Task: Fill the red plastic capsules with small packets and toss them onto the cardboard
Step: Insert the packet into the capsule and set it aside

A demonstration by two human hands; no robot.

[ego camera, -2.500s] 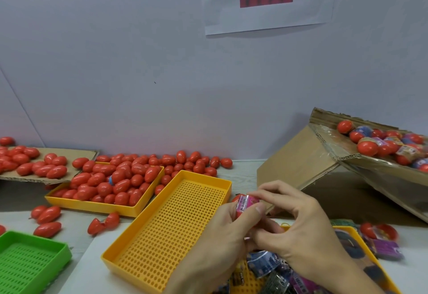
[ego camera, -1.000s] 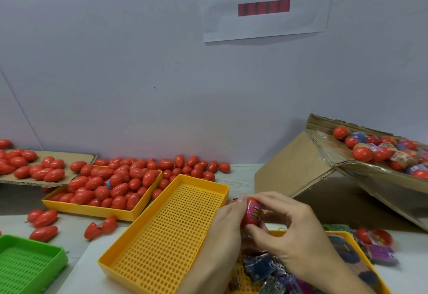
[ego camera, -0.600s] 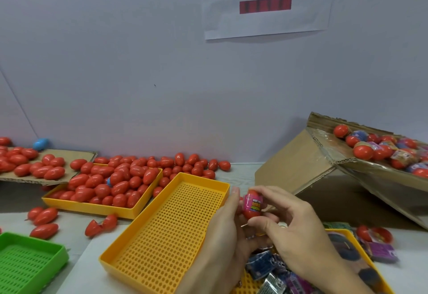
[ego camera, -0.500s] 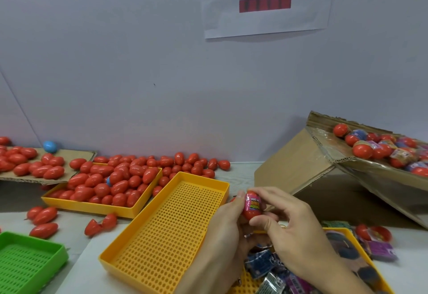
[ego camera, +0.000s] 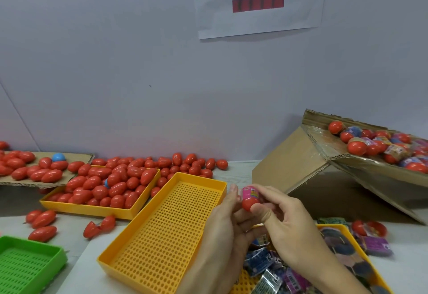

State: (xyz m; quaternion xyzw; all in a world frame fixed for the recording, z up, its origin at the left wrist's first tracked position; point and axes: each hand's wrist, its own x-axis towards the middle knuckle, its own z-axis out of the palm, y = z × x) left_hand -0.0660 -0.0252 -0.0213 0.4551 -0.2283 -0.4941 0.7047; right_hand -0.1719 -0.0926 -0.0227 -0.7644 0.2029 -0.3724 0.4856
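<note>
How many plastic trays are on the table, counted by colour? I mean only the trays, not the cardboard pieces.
Yellow perforated plastic trays: 3 (one full of red capsules, one without contents, one with packets, partly behind the hands)
Green perforated plastic tray: 1
Total: 4

Both hands meet over the bare yellow tray [ego camera: 166, 224]. Right hand [ego camera: 284, 226] pinches a red capsule [ego camera: 249, 198], pink packet showing; left hand [ego camera: 222, 222] cradles it. Filled capsules lie on tilted cardboard [ego camera: 361, 161].
</note>
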